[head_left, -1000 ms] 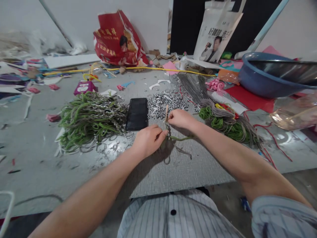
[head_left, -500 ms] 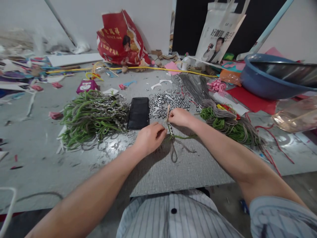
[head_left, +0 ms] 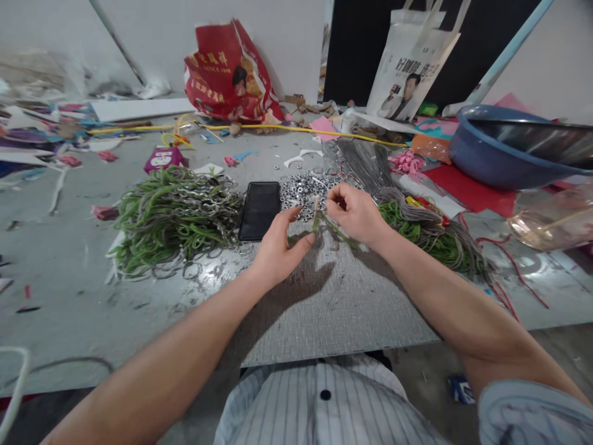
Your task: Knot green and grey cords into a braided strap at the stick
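My left hand (head_left: 278, 248) and my right hand (head_left: 356, 212) are raised just above the grey table (head_left: 324, 309), close together. Between them runs a green and grey cord (head_left: 334, 232) with a thin wooden stick (head_left: 315, 212) standing up from it. My right hand pinches the cord and stick; my left hand's thumb and fingers close on the cord's other end. Behind the hands lies a pile of small metal rings (head_left: 303, 187). A black phone (head_left: 259, 210) lies flat to the left of the rings.
A heap of green and grey cords with metal rings (head_left: 171, 213) lies left of the phone; another cord bundle (head_left: 430, 232) lies right. A blue basin (head_left: 514, 148), a clear plastic container (head_left: 551, 216), a red bag (head_left: 227, 74), a white tote (head_left: 407, 68) and paper scraps crowd the back.
Both hands have lifted off the table with the cord and stick. My left hand's fingers have loosened and spread a little. The cord's loop no longer lies on the table.
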Tool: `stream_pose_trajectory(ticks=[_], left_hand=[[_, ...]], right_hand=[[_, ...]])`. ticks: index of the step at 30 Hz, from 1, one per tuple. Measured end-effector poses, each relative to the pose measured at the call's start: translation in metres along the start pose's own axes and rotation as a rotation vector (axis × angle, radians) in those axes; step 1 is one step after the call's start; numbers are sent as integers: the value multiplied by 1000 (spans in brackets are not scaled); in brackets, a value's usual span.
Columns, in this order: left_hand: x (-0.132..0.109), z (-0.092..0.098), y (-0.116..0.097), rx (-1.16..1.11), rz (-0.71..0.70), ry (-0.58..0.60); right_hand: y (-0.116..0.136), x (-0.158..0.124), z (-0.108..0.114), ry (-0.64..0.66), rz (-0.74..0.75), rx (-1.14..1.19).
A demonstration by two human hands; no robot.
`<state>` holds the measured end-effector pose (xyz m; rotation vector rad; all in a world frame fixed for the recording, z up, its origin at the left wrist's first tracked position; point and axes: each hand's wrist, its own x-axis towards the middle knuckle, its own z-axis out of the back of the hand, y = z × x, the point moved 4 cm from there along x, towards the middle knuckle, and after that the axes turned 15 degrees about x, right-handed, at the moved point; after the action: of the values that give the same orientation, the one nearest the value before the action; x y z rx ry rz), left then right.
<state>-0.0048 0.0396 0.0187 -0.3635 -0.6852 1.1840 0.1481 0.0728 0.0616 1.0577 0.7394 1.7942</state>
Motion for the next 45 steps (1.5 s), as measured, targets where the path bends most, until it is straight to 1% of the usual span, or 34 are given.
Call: stream_pose_trajectory(ticks=[2, 4, 5, 7, 9, 11, 13, 16, 18, 19, 21, 24, 27, 28, 30, 33, 35, 38, 39, 41, 45], left_hand=[[-1, 0, -3, -66, -41, 17], [-3, 0, -8, -162, -96, 43], [-4, -1, -11, -228, -109, 72], [-6, -4, -16, -394, -76, 183], [-9, -10, -18, -563, 23, 337], [-11, -13, -20, -672, 120, 438], [-13, -15, -20, -702, 192, 502], [-14, -15, -18, -674, 292, 590], [-13, -11, -17, -671, 351, 582], [-12, -9, -16, -684, 368, 550], [-9, -2, -14, -747, 377, 457], [-3, 9, -10, -845, 378, 293], [5, 24, -1, -852, 383, 110], [8, 30, 3, -838, 389, 57], [14, 43, 11, -834, 444, -65], [21, 65, 24, -844, 560, -269], [23, 75, 32, -853, 649, -355], [24, 86, 44, -874, 755, -468], [24, 88, 48, -890, 775, -493], [25, 92, 54, -945, 770, -566], [26, 97, 65, -1058, 768, -669]], right_hand=[[9, -9, -5, 51, 13, 124], [14, -18, -11, 104, -16, 249], [16, -22, -13, 125, -34, 312], [16, -28, -15, 129, -74, 411], [11, -30, -11, 82, -121, 470], [2, -31, -4, 4, -166, 502], [-8, -31, 5, -80, -199, 530], [-25, -32, 15, -207, -250, 597], [-35, -35, 16, -271, -312, 641], [-39, -38, 14, -284, -346, 660], [-45, -42, 6, -252, -419, 694], [-47, -49, -10, -111, -502, 739], [-45, -54, -22, 37, -525, 748], [-45, -56, -24, 68, -523, 743], [-46, -57, -25, 101, -514, 731], [-48, -57, -23, 109, -507, 716], [-49, -56, -21, 95, -503, 701], [-49, -55, -18, 75, -498, 678], [-49, -55, -18, 71, -498, 675], [-50, -55, -16, 55, -495, 676], [-52, -52, -11, -8, -481, 670]])
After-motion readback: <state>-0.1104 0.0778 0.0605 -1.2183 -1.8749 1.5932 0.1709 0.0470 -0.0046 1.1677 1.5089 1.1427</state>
